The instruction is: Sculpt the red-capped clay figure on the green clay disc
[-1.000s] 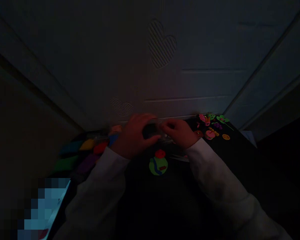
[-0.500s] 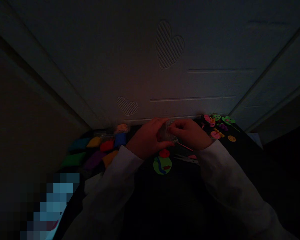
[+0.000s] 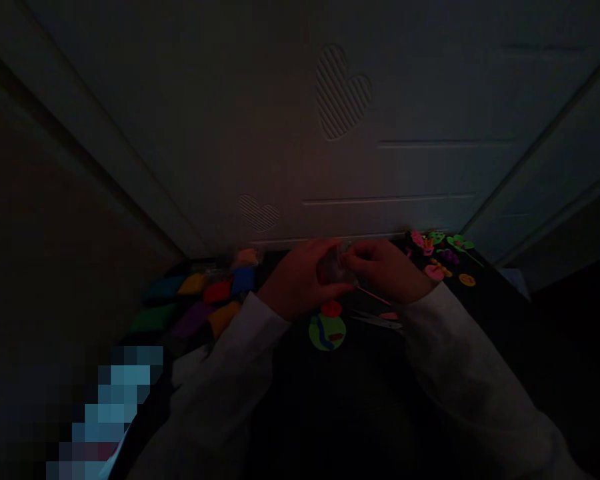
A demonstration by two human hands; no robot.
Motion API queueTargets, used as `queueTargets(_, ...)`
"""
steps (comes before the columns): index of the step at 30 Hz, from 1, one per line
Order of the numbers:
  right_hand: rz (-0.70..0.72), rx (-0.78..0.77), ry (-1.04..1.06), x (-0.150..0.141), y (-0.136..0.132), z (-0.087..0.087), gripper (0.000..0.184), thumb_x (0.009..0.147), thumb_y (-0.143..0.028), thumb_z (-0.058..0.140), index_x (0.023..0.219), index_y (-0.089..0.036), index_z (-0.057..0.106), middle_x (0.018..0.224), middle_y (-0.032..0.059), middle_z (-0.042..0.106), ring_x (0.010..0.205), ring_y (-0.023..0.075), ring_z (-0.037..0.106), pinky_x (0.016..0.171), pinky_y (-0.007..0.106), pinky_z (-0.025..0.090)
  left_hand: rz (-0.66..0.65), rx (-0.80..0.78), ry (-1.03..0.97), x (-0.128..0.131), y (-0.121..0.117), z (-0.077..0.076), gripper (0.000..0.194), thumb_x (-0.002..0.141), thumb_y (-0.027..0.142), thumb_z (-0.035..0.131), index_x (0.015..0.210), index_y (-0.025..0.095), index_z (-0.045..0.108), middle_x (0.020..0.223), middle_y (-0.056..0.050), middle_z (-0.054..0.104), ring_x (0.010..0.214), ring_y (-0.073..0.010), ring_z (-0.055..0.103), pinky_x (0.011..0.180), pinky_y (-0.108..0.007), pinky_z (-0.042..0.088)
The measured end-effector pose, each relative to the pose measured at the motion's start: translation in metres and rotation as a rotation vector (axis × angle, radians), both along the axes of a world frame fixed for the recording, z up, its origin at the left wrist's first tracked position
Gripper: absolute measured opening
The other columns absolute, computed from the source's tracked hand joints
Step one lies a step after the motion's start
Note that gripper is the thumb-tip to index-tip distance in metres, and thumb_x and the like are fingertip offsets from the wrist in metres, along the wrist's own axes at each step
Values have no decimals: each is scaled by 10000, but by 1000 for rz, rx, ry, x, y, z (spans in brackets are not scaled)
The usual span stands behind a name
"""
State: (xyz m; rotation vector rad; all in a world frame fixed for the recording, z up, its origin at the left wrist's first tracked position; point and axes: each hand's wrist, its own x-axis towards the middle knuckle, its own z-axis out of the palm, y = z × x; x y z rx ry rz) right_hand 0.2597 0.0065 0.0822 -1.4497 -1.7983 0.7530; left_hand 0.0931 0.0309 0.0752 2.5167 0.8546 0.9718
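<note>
My left hand is wrapped round a small clear plastic bag; dim light hides what the bag contains. At the bag's upper right edge my right hand pinches the plastic between thumb and fingers. Just below the hands lies a round green clay disc with a blue wavy strip and a dark red piece on it. A red clay piece touches its top edge. Scissors lie under my right wrist, and a thin pink stick shows beside them.
Several coloured clay packs lie at the left. Small clay figures, among them a green flower and a yellow disc, sit at the right on the dark table. A pale panel with hearts rises behind.
The view has shifted slightly, so everything sits a little further right. My right hand's fingers have moved slightly along the bag's edge; both hands keep their hold.
</note>
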Motion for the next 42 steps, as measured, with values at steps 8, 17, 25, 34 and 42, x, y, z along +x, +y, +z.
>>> queueTargets(8,41,20,120,14,-5,9,261,777,-214,425,900,-189,655,826,17,648,792,140,574,740,279,423,-8,-274,-111,-5,1,4,471,680,380,658,1080,144,580,992,-86,652,857,-205,614,762,-343,486)
queueTargets(17,95,262,207,13,-24,26,146,766,-283,604,878,-195,570,999,46,616,909,159,585,786,311,464,-315,-774,-269,-2,4,-7,455,757,504,512,1016,136,583,646,-36,636,396,-87,489,394,-228,417)
queueTargets(25,261,283,120,9,-27,30,245,886,-276,423,981,-237,645,1141,37,570,1127,147,483,934,321,398,-394,-834,-355,0,-3,-8,448,830,515,374,1014,151,561,867,-97,673,613,-162,629,469,-261,481)
queueTargets(34,190,185,244,12,-29,29,103,798,-290,569,833,-216,632,1023,23,641,926,149,604,837,317,465,-215,-695,-373,1,-7,4,360,907,223,267,1020,146,600,957,-73,678,804,-177,658,598,-273,542)
queueTargets(42,27,327,59,10,-26,26,131,790,-298,572,890,-225,613,847,6,648,781,147,605,722,292,480,23,-419,-340,-14,-5,24,181,735,326,621,807,166,669,768,-11,675,655,-130,619,540,-214,481)
